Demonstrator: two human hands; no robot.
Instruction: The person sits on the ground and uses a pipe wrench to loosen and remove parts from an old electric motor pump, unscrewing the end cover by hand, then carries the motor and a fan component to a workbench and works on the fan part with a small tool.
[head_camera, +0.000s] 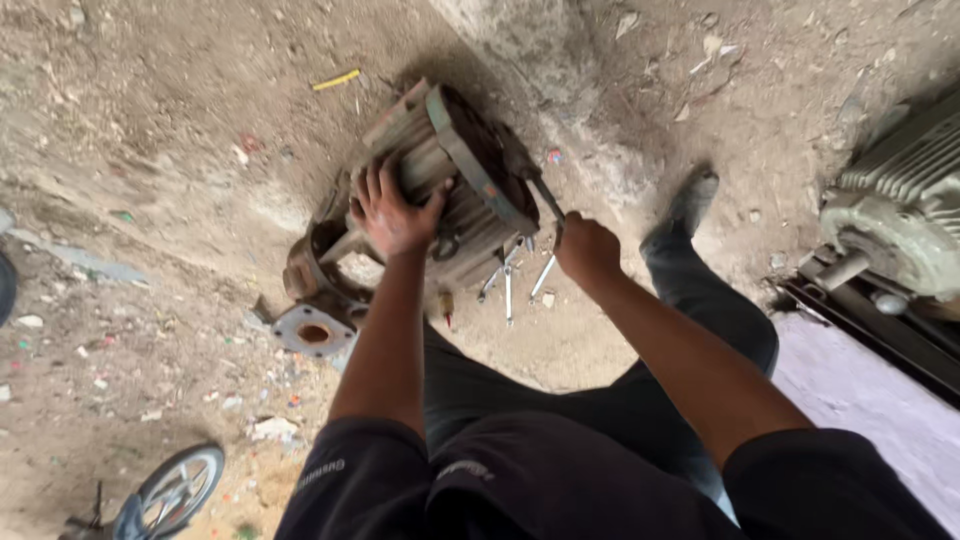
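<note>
View from above of a person crouching on a bare dirt floor (160, 150) over an old, rusty pump motor (440, 190) that lies tipped on its side near the upper middle of the ground. The left hand (395, 212) rests flat on the motor's ribbed casing, fingers spread wide and pressing down, gripping nothing. The right hand (585, 248) is just beside the motor's dark round end cover (490, 150), its fingers curled closed around the handle of a thin metal tool (547, 198) whose far end touches the cover's rim. Several wrenches (510, 275) lie on the dirt between the two hands, close under the motor. A rusty flanged pipe fitting (313, 332) sits at the motor's lower left end. The person's dark-trousered leg and shoe (692, 200) stretch toward the upper right. A second, pale green motor (900, 210) stands at the right edge, and a small wheel (175, 490) shows in the lower left corner.
</note>
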